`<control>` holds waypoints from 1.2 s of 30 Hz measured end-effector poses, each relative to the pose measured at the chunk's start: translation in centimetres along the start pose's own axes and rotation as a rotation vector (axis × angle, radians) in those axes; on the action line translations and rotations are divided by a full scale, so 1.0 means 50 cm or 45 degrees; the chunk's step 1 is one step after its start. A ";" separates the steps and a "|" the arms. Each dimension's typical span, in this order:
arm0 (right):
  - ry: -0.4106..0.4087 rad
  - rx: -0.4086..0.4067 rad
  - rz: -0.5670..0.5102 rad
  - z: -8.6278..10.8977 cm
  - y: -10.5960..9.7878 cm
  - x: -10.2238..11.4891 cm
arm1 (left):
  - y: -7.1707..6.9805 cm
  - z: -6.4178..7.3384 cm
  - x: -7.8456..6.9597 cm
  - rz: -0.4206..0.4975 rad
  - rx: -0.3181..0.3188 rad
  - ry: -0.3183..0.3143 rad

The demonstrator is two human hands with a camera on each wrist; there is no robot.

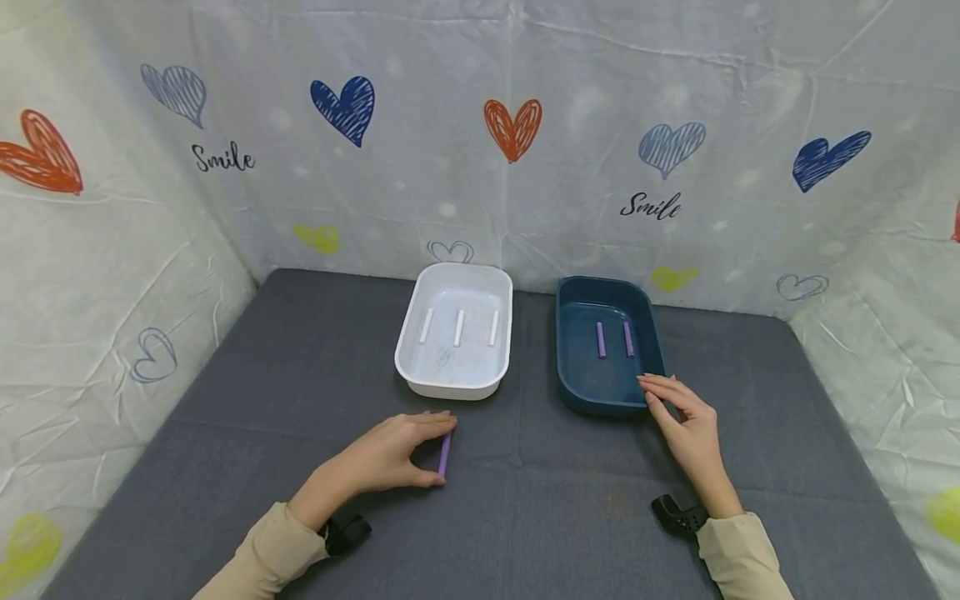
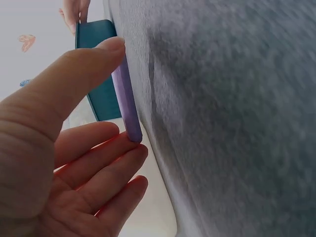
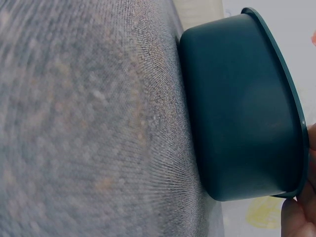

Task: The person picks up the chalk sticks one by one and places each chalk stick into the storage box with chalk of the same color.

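Observation:
A slim purple chalk stick (image 1: 445, 454) is pinched lengthwise by my left hand (image 1: 397, 450), thumb at one end and fingertips at the other. In the left wrist view the chalk (image 2: 127, 101) spans from thumb tip to fingers, close over the grey cloth. My right hand (image 1: 686, 421) grips the near right corner of a dark teal tray (image 1: 600, 404), thumb outside the rim and fingers over it. Inside that tray lie two purple chalk sticks (image 1: 601, 340). From the right wrist, the tray's outer wall (image 3: 242, 108) fills the view, with part of the hand (image 3: 301, 212) at its rim.
Left of the teal tray stands a white tray (image 1: 453, 390) holding three white sticks (image 1: 459, 328), just beyond my left hand. Grey cloth (image 1: 525, 517) covers the table. A white curtain (image 1: 450, 192) printed with hearts borders the back and sides.

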State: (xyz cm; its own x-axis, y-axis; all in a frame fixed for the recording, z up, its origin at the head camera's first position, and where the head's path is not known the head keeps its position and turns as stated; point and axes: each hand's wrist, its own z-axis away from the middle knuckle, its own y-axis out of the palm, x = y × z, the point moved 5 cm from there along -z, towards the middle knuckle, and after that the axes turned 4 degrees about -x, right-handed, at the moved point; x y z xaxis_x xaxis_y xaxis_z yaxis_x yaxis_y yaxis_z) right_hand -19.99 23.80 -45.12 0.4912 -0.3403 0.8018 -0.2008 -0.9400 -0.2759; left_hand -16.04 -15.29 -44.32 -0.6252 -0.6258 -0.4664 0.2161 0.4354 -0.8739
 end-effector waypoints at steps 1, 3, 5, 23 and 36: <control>-0.003 0.000 -0.003 0.001 -0.001 -0.009 | 0.002 -0.002 -0.001 -0.001 0.001 0.000; -0.009 0.000 -0.001 0.001 -0.001 -0.009 | 0.004 -0.005 -0.003 -0.001 -0.002 -0.002; -0.010 -0.001 -0.004 0.000 -0.002 -0.009 | 0.005 -0.009 -0.006 -0.006 -0.007 -0.002; 0.014 0.005 0.043 -0.006 0.003 0.054 | 0.011 -0.049 -0.034 0.002 -0.072 0.026; 0.006 -0.002 -0.006 -0.006 0.001 0.054 | 0.015 -0.088 -0.060 -0.019 -0.078 0.070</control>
State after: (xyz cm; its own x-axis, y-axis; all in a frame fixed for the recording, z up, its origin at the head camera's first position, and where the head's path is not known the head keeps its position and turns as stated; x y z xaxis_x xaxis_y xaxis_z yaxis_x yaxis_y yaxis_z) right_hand -18.93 22.85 -42.80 0.4879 -0.3355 0.8058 -0.1999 -0.9416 -0.2710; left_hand -17.32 -10.23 -43.00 -0.6686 -0.5966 -0.4438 0.1616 0.4661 -0.8699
